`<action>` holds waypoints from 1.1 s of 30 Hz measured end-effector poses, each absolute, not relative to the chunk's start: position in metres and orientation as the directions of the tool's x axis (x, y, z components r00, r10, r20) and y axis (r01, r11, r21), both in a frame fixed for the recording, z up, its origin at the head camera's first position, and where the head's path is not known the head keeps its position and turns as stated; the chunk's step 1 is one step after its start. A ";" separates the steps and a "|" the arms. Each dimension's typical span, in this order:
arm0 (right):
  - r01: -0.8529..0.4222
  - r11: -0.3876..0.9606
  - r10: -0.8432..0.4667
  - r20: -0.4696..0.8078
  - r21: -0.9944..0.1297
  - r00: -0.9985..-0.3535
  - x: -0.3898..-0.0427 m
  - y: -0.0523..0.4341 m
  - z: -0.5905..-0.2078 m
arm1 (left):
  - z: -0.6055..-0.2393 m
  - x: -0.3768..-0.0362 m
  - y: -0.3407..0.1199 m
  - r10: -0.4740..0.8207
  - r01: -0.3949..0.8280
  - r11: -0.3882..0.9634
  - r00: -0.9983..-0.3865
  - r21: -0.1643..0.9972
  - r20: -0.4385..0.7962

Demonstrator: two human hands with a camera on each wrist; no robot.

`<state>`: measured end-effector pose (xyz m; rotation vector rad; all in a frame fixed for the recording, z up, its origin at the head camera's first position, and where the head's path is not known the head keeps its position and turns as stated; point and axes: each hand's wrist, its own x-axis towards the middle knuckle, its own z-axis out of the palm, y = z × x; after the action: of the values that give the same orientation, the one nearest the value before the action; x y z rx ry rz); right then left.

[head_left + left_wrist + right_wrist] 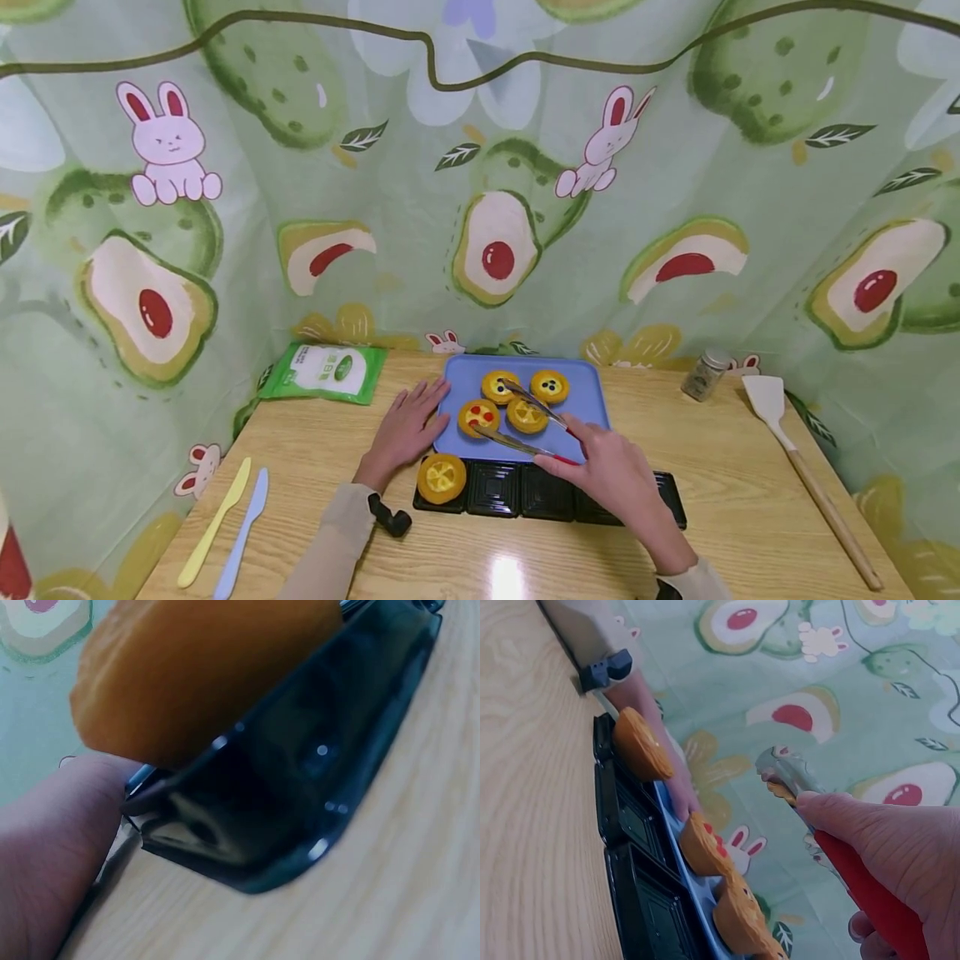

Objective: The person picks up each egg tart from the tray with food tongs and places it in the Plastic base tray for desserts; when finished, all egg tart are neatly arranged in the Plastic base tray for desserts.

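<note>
Right hand (611, 471) holds tongs (525, 425) over tart (527, 414).

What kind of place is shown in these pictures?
Probably a staged tabletop set, not a real kitchen: a wooden table enclosed by a cartoon avocado-and-rabbit cloth backdrop, with toy-like tarts on a blue tray.

I count five tarts in all: four on the blue tray (592, 400) and one in the black mould tray (540, 492). One pair of tongs (525, 425), two plastic knives, one yellow (213, 525) and one blue (242, 533). One spatula (810, 479), one spice jar (705, 375), one green packet (326, 372).
</note>
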<state>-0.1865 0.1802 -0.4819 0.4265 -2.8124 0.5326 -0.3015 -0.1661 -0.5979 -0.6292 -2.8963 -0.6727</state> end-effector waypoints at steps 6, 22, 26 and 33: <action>-0.307 0.891 -0.214 0.287 -0.335 -0.934 -0.194 0.191 -0.484 | -0.600 -0.304 -0.166 0.372 0.414 0.824 -0.910 0.387 0.182; -0.218 0.922 -0.165 0.185 -0.319 -0.969 -0.212 0.209 -0.501 | -0.592 -0.298 -0.165 0.367 0.409 0.818 -0.913 0.404 0.180; -0.209 0.925 -0.160 0.175 -0.316 -0.971 -0.213 0.211 -0.505 | -0.592 -0.298 -0.165 0.370 0.408 0.820 -0.913 0.403 0.172; -0.195 0.930 -0.153 0.155 -0.312 -0.976 -0.215 0.213 -0.508 | -0.593 -0.299 -0.165 0.369 0.408 0.820 -0.913 0.402 0.173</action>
<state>-0.2154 0.2126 -0.5084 0.2675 -2.9600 0.4979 -0.2990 -0.1654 -0.5932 -0.6236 -2.9130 -0.6741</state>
